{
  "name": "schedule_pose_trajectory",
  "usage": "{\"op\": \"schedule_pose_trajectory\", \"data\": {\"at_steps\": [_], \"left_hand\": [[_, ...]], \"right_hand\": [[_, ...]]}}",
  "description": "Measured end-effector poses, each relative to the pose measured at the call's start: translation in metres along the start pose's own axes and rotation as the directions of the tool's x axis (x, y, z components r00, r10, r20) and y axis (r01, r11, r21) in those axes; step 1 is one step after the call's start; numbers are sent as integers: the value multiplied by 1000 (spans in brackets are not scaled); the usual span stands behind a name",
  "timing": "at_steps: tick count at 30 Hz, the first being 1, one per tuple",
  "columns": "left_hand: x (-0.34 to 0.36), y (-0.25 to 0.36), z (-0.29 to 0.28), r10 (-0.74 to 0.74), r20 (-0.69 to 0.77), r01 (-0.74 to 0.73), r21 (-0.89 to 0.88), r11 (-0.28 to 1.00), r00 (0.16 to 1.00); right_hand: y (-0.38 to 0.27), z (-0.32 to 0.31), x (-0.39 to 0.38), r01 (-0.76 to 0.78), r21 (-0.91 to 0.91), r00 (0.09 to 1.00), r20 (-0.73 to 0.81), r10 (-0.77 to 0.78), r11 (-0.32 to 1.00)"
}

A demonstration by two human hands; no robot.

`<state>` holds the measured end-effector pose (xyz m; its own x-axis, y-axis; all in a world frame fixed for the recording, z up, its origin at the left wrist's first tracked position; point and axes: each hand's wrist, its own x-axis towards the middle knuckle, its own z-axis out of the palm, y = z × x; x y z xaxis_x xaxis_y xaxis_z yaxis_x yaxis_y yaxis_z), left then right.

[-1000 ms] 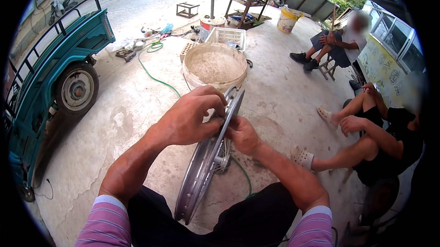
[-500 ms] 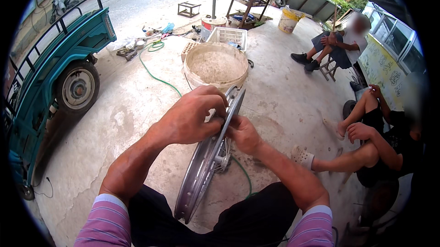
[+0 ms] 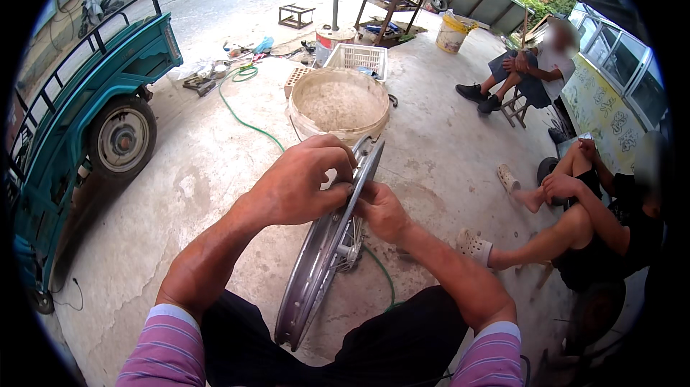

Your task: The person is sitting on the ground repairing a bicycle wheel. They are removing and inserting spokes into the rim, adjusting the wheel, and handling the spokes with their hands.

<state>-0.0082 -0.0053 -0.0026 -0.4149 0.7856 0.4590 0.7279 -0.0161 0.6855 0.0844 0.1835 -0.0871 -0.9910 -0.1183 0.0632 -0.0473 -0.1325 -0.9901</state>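
A metal wheel rim stands tilted on edge between my knees, its holed channel facing me. My left hand curls over the upper part of the rim from the left, thumb and fingers bent together at its edge. From the other side my right hand pinches at the spoke side of the rim, close to the left fingertips. Whatever small piece lies between the fingers is hidden. Spokes and the hub show below my right hand. Just beyond the rim stands a wide, dirty white bucket.
A green hose runs across the concrete floor. At left stands a teal cargo tricycle. Behind the bucket are a white plastic crate and a metal rack. Two people sit at right, one with a clog near my right arm.
My hands stay almost still on the rim. At right, the nearer seated person has shifted a hand and a leg, and another clog now shows beside the bare foot.
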Motion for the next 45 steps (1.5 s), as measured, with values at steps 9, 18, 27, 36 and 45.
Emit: {"op": "schedule_pose_trajectory", "data": {"at_steps": [9,18,27,36,45], "left_hand": [[2,3,2,17,-1,-17,21,1000,1000],[3,-3,9,60,-55,-63,-60,996,997],[2,2,13,63,-30,-66,-124,990,998],[5,2,24,128,-112,-145,-154,977,985],[6,6,27,52,-63,-66,-241,968,997]], "right_hand": [[-3,1,-1,-40,33,999,-26,41,999],[-4,-3,-3,-17,38,999,38,15,999],[-18,-2,-4,57,-74,997,-40,-61,996],[-37,-1,-10,152,-1,984,-93,-152,988],[-41,-2,-15,6,326,1000,-9,-3,945]]}}
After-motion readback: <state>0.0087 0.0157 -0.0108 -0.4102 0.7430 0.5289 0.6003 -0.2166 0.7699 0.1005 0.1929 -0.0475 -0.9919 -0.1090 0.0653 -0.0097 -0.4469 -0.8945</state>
